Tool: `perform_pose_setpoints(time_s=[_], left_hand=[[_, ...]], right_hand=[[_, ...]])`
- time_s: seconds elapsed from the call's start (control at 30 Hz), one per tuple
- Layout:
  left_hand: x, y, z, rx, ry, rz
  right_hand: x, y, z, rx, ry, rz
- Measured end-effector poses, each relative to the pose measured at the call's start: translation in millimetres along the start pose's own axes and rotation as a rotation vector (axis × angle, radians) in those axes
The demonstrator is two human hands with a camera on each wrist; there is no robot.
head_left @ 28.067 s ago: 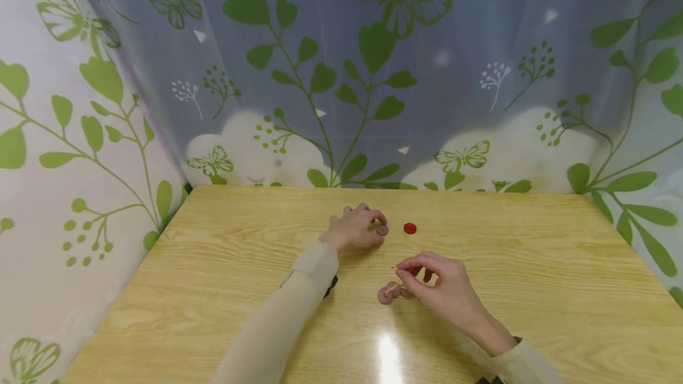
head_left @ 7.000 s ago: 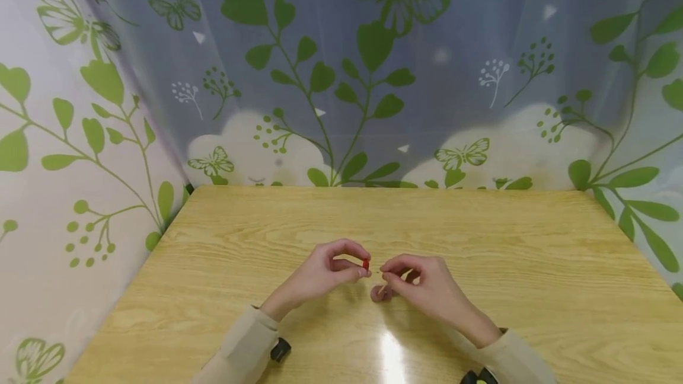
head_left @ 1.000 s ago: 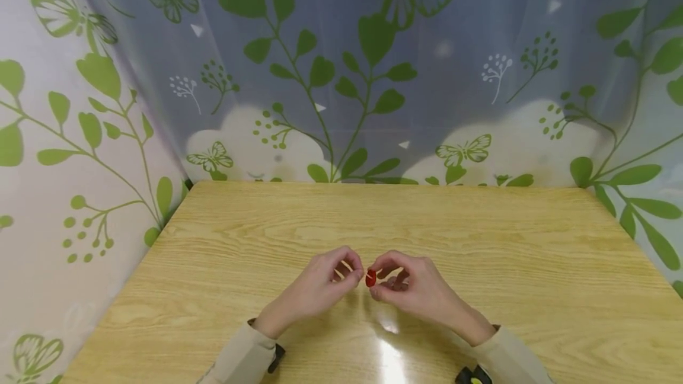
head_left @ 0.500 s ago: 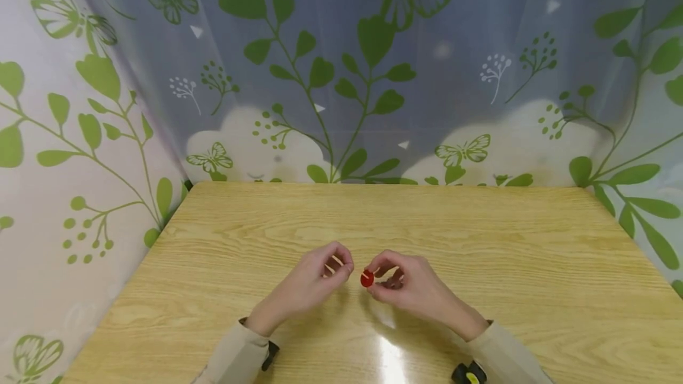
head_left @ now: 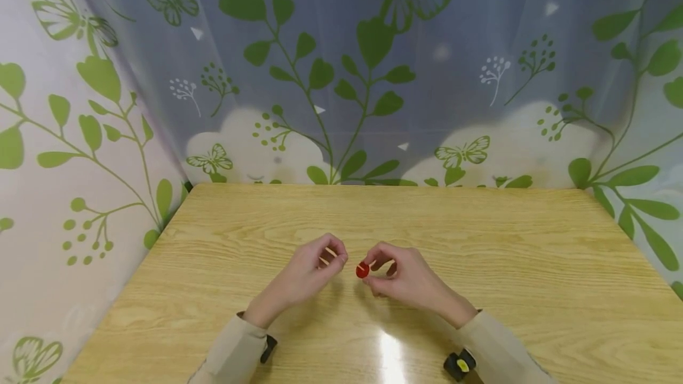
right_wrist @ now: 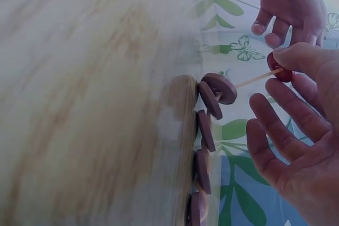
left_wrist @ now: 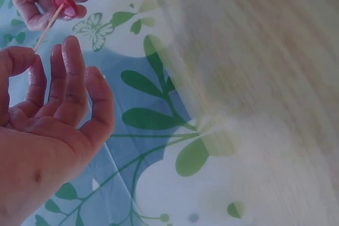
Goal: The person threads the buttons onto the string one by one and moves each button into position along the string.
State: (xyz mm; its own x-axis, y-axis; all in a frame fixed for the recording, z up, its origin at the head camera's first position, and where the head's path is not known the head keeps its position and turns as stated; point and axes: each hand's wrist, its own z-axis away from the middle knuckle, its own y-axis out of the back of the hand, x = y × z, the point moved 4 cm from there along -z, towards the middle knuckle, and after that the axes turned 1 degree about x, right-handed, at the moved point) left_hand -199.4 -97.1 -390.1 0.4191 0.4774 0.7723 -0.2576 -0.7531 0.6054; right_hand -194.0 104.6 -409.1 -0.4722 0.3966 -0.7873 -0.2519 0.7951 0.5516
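Observation:
My left hand [head_left: 312,268] pinches the end of a thin pale cord [left_wrist: 50,26] between thumb and forefinger, its other fingers spread loosely. The cord passes through a red button [head_left: 362,270], which my right hand [head_left: 405,274] holds by the edge between thumb and forefinger. In the right wrist view the cord runs on from the red button to a brown button [right_wrist: 221,88], with several more brown buttons strung in a row close to the tabletop. From the head view that row is hidden behind my right hand.
A light wood table [head_left: 240,224] lies under both hands. Patterned curtain [head_left: 416,93] with leaves and butterflies borders its back and sides. A black wrist device [head_left: 459,364] sits at the right sleeve; another [head_left: 269,348] is at the left.
The red button, earlier on the table and then in my left hand, is now on the cord in my right. Over the last second both hands shift left and slightly away from me.

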Motion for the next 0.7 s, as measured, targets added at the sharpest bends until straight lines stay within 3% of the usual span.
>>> perform_pose_setpoints(time_s=[0.7], left_hand=[[0.4, 2.9, -2.5, 0.005, 0.024, -0.019]], right_hand=[[11, -3, 0.3, -0.05, -0.066, -0.016]])
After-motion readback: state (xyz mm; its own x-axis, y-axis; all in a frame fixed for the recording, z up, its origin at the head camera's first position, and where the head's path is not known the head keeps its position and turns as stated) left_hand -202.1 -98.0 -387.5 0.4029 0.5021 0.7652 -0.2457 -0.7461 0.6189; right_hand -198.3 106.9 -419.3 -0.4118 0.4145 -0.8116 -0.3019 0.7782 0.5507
